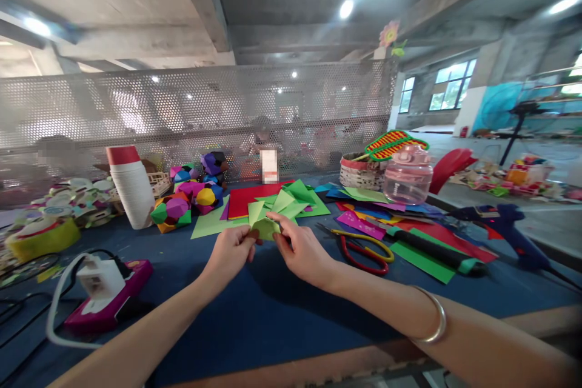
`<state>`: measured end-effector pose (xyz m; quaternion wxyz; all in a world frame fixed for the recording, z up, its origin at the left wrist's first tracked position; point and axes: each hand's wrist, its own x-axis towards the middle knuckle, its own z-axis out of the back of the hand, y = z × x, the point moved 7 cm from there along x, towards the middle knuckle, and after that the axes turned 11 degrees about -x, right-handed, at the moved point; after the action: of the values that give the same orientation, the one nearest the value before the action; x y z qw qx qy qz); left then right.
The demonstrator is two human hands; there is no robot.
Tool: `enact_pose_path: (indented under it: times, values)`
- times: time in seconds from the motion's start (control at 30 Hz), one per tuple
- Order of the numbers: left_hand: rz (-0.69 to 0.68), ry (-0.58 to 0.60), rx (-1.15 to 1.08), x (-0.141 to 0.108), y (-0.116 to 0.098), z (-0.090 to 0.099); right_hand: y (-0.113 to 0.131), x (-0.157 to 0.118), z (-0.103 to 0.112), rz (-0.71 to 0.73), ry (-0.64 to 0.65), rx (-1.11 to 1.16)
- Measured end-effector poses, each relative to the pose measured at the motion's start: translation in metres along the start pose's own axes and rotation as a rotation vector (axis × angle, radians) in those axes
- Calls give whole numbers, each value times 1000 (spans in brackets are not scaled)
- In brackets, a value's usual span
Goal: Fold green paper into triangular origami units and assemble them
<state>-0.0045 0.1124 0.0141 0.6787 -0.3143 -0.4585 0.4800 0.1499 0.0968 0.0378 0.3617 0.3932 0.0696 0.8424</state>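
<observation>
Between both hands is a small piece of folded light green paper (265,230), held a little above the blue table (273,327). My left hand (235,248) pinches its left edge between thumb and fingers. On the opposite edge, my right hand (304,250) grips it with thumb and bent forefinger; a silver bangle circles that arm. Just behind the hands, several green folded paper pieces (291,199) lie in a loose pile, partly over a red sheet (245,200). Part of the held paper is covered by my fingers.
Red-and-yellow-handled scissors (366,251), a black-handled cutter (436,251) and a blue glue gun (509,230) lie right. A clear bottle (408,176) and woven basket (361,171) stand behind. Left are stacked paper cups (131,191), colourful paper balls (171,212) and a purple power strip (111,300).
</observation>
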Motion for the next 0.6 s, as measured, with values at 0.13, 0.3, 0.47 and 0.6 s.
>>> enact_pose_path:
  times: [0.13,0.3,0.47,0.6]
  values:
    - [-15,6,68,-1,-6,1,1,0,0,-12,17,4]
    - [-8,-70,238,9,-5,20,-15,4,-3,-86,41,0]
    - [113,-203,495,22,3,60,-35,7,-5,-147,42,-37]
    - [235,-224,719,25,10,81,-39,7,-9,-142,60,-54]
